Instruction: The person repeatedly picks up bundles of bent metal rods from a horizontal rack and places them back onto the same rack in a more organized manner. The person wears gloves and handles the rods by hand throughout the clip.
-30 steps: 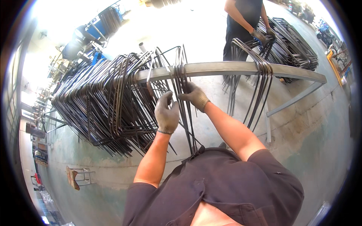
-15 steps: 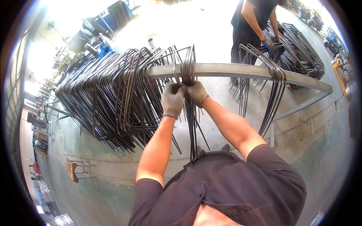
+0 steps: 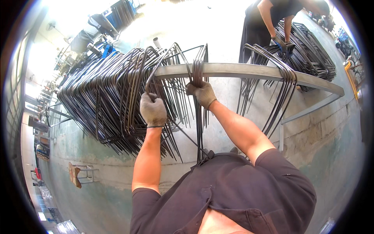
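Observation:
My gloved left hand (image 3: 153, 111) is closed on one leg of a bent metal rod frame (image 3: 160, 61), just in front of the grey rail (image 3: 241, 70). This frame arches over the rail, and its far leg comes down beside a tight bundle of similar bent rod frames (image 3: 198, 70). Around that bundle, just below the rail, my gloved right hand (image 3: 203, 95) is closed. The bundle's legs hang down toward my waist. Left of my hands, a dense row of dark bent rod frames (image 3: 105, 89) hangs on the rail.
Farther right, a few bent frames (image 3: 286, 76) hang on the rail. Beyond them a co-worker (image 3: 265, 23) bends over a stack of frames (image 3: 311, 50), gloved hands on it. A small stool (image 3: 76, 175) stands on the floor at the left.
My left hand has moved left, away from my right hand, drawing one rod frame's leg apart from the bundle. My right hand stays at the bundle. The co-worker has bent lower to the right.

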The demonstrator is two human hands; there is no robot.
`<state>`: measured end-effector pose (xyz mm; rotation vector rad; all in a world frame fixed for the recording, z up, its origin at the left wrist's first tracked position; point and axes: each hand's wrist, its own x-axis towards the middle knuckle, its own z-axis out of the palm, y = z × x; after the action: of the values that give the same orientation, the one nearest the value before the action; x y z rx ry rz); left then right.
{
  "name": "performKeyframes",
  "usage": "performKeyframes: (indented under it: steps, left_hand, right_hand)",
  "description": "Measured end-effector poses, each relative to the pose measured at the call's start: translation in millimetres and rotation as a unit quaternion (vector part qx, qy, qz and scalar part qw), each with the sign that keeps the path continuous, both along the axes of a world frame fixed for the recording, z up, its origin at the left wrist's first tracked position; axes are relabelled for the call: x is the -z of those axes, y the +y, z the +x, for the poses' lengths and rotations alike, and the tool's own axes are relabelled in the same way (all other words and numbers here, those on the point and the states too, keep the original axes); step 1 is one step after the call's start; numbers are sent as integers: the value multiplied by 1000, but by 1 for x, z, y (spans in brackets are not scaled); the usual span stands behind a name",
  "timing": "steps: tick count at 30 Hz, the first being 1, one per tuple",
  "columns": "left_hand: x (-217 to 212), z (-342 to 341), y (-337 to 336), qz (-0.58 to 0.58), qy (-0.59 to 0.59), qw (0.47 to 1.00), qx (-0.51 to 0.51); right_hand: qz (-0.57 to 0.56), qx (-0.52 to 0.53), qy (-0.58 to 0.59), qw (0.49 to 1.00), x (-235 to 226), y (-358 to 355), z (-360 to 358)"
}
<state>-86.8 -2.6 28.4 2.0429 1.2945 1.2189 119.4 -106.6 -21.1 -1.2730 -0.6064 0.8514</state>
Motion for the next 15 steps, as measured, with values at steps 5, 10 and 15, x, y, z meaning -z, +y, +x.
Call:
performKeyframes:
  steps: [5,10,15]
  left_hand:
    - [-13,-37,-24,16,-11,999,25]
    - [-66,-54,-28,28,-125,992,8]
    - [-71,-41,-31,-33,-123,992,4]
  right_hand:
    - [6,-13,-42,999,22,-1,18]
    - [-15,-1,-47,999,31,-17,18]
    - [0,37,-40,999,7,-26,21]
